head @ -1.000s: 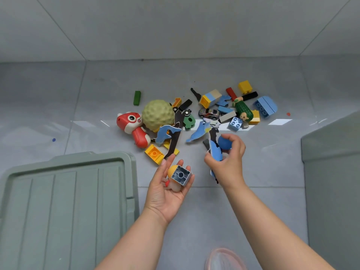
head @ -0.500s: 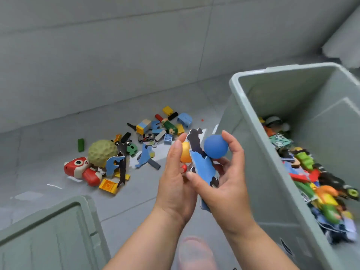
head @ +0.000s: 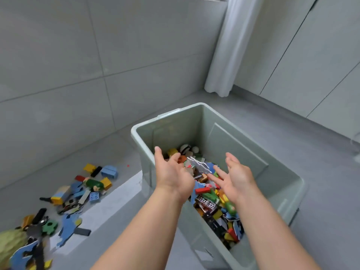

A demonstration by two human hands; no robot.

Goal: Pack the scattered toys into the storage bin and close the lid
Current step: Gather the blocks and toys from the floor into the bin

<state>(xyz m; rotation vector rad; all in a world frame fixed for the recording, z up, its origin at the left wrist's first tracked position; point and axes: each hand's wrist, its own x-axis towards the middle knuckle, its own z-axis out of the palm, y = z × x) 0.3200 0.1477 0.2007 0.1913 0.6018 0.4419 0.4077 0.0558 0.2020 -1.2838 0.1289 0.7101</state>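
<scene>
The pale green storage bin [head: 241, 137] stands on the floor, lid off, its bottom covered with many colourful toys [head: 214, 199]. Both my hands hover over the bin's open top. My left hand [head: 171, 172] is above the near-left rim with its fingers spread and nothing in it. My right hand [head: 236, 176] is palm up and open over the middle. A flat grey cut-out piece [head: 199, 164] is in the air between the hands, falling into the bin. Scattered toys [head: 81, 188] lie on the floor to the left, among them a light blue block [head: 109, 171] and a green ball [head: 11, 242].
A tiled wall [head: 78, 65] runs behind the toys. A white curtain [head: 226, 45] hangs at the corner behind the bin, with pale cabinet doors [head: 311, 65] to the right. The lid is out of view.
My view swung right from the toy pile to the bin. Both hands carried the ball, block and cut-outs over the bin and opened, dropping them in.
</scene>
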